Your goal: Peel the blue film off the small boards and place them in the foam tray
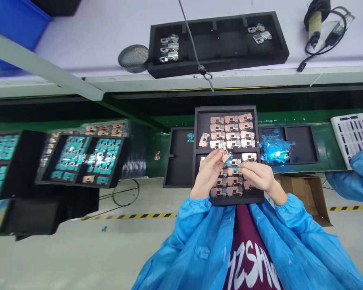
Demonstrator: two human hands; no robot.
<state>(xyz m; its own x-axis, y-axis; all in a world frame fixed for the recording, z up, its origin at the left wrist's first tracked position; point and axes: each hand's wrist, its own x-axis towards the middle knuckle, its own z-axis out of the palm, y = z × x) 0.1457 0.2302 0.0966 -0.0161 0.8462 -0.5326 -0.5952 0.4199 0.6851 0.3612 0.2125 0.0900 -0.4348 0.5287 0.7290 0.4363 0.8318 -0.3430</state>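
Above a black two-section tray (pixel 201 119), my left hand (pixel 207 174) pinches a small flat metal part (pixel 223 149) between thumb and fingers. A piece of blue film (pixel 229 159) sticks out from the part. My right hand (pixel 258 176) is closed at the fingertips by the film's other end, and the film appears to be in its pinch. Rows of copper-coloured metal parts (pixel 231 127) lie in the tray's far section. More of them lie in the near section, partly hidden by my hands.
Crumpled blue film (pixel 276 150) is heaped in a black tray (pixel 302 143) to the right. Film-covered parts fill a tray (pixel 91 137) on the left. A hook on a cord (pixel 203 71) hangs ahead, before a shelf tray (pixel 219 66). A blue sleeve (pixel 355 177) shows far right.
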